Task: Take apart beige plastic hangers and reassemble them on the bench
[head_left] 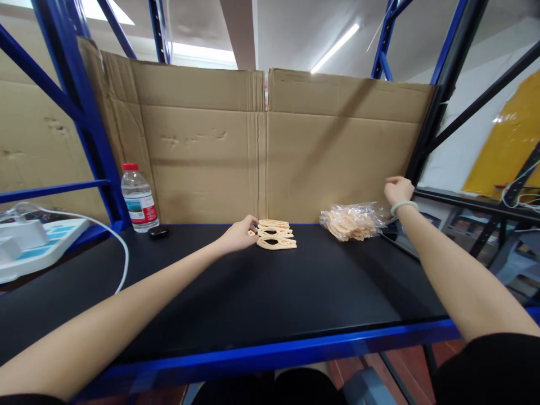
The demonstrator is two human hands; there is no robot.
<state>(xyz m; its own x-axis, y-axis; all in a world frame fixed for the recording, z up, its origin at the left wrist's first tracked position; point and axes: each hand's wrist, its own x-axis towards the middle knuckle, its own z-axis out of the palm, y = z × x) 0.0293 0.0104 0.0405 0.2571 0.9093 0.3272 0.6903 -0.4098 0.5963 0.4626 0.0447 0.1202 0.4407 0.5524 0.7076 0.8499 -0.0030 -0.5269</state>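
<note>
My left hand point(239, 235) is at the left end of a short row of beige flat pieces point(278, 244) with oval openings and narrow ends, lying on the black table. Its fingers are closed around the end of a small beige piece point(252, 232), mostly hidden by the hand. Farther right, my right hand point(399, 190) is raised above the table edge, its fingers curled together. Whatever they may grip cannot be made out. Just to its left lies a clear plastic bag point(353, 221) with several similar beige pieces inside.
A red-capped water bottle point(139, 199) stands at the back left, beside a small black object point(158, 232). A white power strip point(46, 247) with a cable is at the far left. Cardboard panels point(202, 146) line the back, and blue metal posts point(86, 132) frame the table.
</note>
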